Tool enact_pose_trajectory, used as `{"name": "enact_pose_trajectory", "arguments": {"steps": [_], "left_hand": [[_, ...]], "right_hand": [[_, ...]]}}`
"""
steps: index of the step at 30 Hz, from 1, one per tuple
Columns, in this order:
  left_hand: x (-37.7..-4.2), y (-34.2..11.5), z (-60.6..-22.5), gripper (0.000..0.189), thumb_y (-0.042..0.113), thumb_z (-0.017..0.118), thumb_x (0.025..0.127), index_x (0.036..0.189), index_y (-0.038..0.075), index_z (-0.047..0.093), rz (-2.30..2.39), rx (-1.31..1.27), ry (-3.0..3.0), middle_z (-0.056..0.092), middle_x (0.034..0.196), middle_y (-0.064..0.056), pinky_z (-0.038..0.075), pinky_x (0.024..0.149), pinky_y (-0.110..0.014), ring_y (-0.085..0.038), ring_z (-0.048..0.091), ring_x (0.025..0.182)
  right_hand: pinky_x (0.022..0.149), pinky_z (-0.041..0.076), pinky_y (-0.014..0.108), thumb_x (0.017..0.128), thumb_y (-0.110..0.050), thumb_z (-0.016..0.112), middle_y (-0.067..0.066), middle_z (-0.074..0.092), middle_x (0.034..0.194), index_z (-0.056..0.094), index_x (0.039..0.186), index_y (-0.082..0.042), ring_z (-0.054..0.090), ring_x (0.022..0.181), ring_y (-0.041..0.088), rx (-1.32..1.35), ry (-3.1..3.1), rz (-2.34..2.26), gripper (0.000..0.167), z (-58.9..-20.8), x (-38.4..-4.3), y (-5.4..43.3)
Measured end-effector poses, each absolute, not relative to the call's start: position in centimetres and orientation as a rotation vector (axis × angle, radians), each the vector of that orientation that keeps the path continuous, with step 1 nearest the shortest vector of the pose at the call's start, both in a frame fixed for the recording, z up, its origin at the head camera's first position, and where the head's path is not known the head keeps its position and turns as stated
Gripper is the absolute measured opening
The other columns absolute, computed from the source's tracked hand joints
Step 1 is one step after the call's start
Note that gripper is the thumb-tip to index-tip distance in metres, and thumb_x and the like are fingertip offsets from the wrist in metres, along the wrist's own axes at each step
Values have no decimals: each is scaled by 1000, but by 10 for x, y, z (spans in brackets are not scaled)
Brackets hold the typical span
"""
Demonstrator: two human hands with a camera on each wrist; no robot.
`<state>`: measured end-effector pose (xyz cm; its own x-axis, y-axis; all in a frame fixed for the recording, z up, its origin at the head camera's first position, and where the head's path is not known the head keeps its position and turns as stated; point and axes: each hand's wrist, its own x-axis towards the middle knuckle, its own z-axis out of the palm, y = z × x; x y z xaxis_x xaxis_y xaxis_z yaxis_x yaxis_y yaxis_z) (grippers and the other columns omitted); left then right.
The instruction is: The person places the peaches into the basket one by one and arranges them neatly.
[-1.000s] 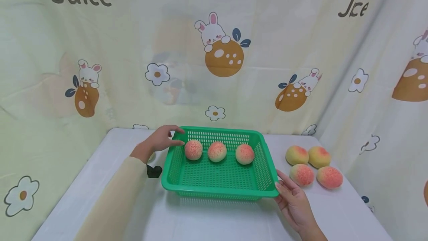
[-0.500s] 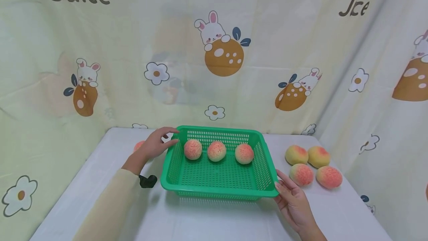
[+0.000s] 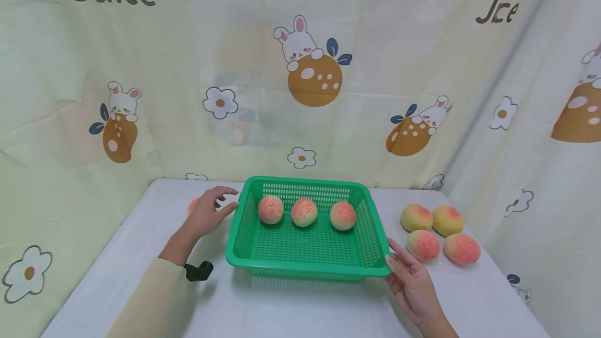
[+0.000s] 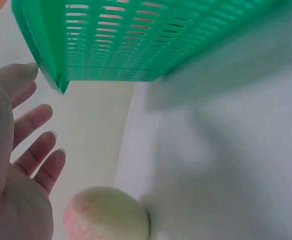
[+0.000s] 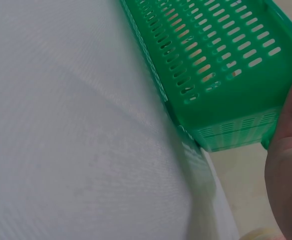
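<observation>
A green plastic basket (image 3: 305, 248) sits on the table in the head view. Three pink-speckled peaches (image 3: 304, 212) lie in a row toward its back wall. My right hand (image 3: 414, 287) pinches the rim at the front right corner, thumb on top and fingers along the outside. Just off the basket's left side is my left hand (image 3: 205, 216), its fingers loosely bent and holding nothing. Behind that hand a reddish fruit (image 3: 192, 205) shows only in part. The left wrist view has a pale green and pink peach (image 4: 107, 215) below the hand.
Right of the basket, two yellow fruits with a red blush (image 3: 448, 220) and two pink-speckled peaches (image 3: 463, 249) are grouped together. The white table (image 3: 281, 312) ends against a printed curtain (image 3: 188, 129) at the back.
My left hand has come away from the basket's left rim and drawn back to the left. The reddish fruit behind it has come partly into view. My right hand stays at its corner.
</observation>
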<state>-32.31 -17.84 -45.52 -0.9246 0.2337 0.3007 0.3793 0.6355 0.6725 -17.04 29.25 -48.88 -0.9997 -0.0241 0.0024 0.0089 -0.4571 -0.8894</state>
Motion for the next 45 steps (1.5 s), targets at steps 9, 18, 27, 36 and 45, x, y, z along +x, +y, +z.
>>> {"name": "enact_pose_trajectory", "arguments": {"steps": [9, 18, 27, 36, 45], "left_hand": [[-312, -190, -459, 35, 21, 67, 100, 132, 8, 65, -1146, -382, -2656, 65, 131, -15, 53, 92, -53, -36, 58, 113], [-306, -208, -464, 36, 18, 65, 101, 135, 6, 63, -1157, -303, -2613, 62, 135, -19, 48, 102, -60, -40, 55, 122], [-314, -237, -481, 42, 23, 64, 102, 139, 5, 58, -1379, -156, -2513, 53, 146, -20, 38, 115, -63, -41, 46, 136], [-320, -255, -491, 56, 29, 68, 100, 146, 1, 51, -1515, -114, -2530, 48, 150, -22, 35, 119, -59, -41, 42, 140], [-325, -263, -499, 75, 36, 71, 97, 158, 10, 36, -1597, -43, -2708, 38, 159, -21, 36, 120, -59, -43, 37, 146]], "right_hand": [[90, 60, 25, 105, -3, 54, 0, 72, 112, 61, 143, -21, 73, 100, 10, -36, 1617, -2671, 42, -489, -169, 294], [89, 60, 24, 105, -1, 52, 0, 72, 111, 56, 147, -19, 73, 99, 9, -83, 1594, -2678, 46, -492, -170, 296], [88, 60, 24, 104, 0, 54, -1, 71, 109, 57, 146, -18, 73, 97, 9, -75, 1609, -2676, 46, -492, -171, 293], [89, 60, 24, 104, -2, 54, -1, 71, 111, 59, 144, -21, 73, 100, 9, -68, 1600, -2657, 45, -492, -172, 293], [90, 60, 24, 105, -2, 53, -1, 70, 113, 60, 144, -22, 73, 102, 9, -79, 1578, -2660, 44, -490, -172, 295]]}}
